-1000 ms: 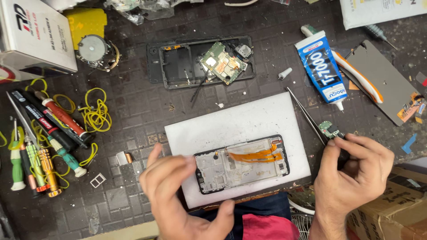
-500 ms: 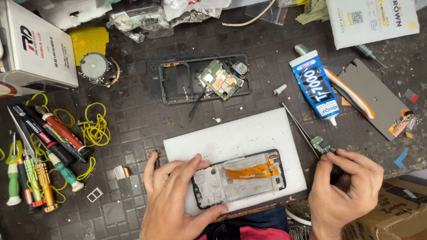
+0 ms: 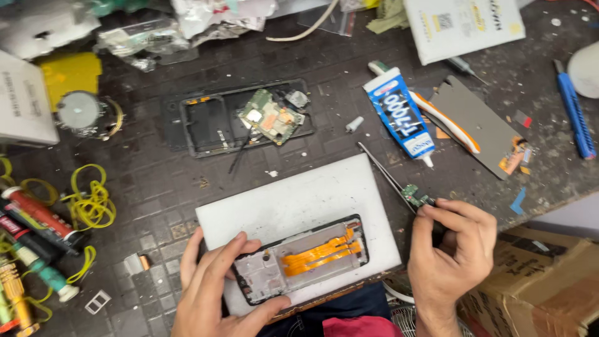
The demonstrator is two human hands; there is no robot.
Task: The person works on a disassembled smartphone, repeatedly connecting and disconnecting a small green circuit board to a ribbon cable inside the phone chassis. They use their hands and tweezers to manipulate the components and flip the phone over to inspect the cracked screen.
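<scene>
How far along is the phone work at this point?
Done: the dark back housing lies apart on the mat with the green main board loose on it. In hand: the left hand steadies the opened phone frame, its orange flex cables showing, on the white pad; the right hand holds a small green board with the tweezers. Left: that board is not yet in the frame, and the housing is still off.

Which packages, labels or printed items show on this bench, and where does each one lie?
Glue tube: centre right, blue and white label, lying flat.
White box: top right, flat, dark print.
White carton: left edge, partly cut off.
Clear plastic bags: top, crumpled.
Cardboard box: bottom right, brown.
</scene>
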